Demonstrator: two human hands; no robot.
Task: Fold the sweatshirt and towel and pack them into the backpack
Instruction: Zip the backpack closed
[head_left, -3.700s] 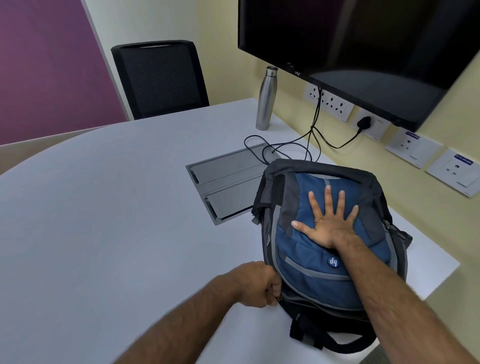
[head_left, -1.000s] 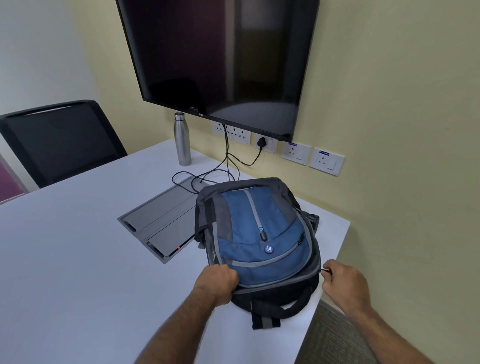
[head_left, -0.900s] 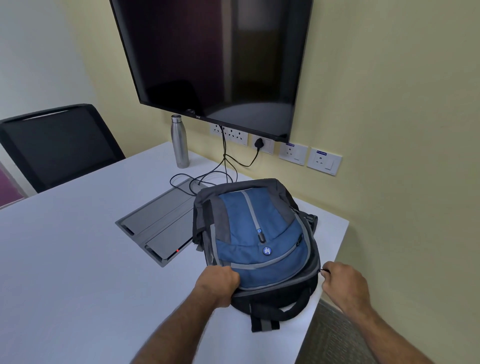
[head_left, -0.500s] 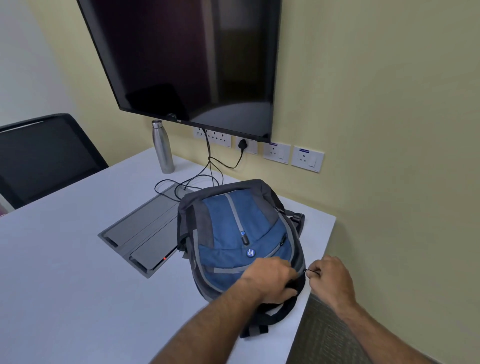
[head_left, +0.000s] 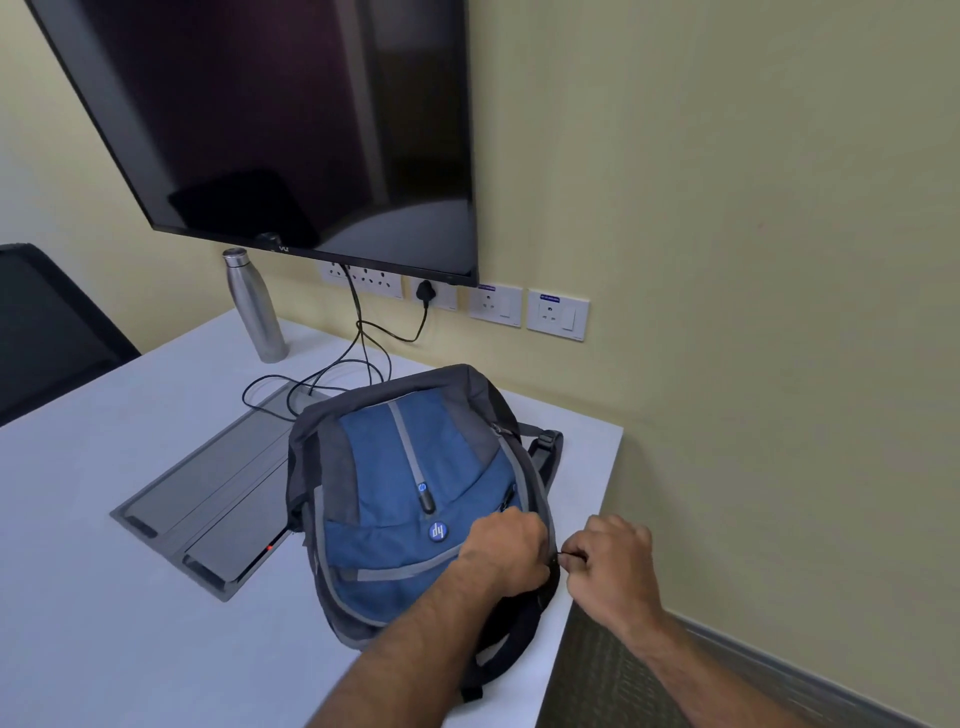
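Right hand (head_left: 610, 564) fingers pinch the zipper pull (head_left: 562, 556) at the backpack (head_left: 415, 499) right edge; left hand (head_left: 506, 553) grips fabric just beside, zipper track running away along that side.

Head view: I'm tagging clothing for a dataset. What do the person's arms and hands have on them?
Nothing shows on them. Both forearms are bare with no sleeves in frame, and the left hand and right hand wear no gloves, rings, watch or bands.
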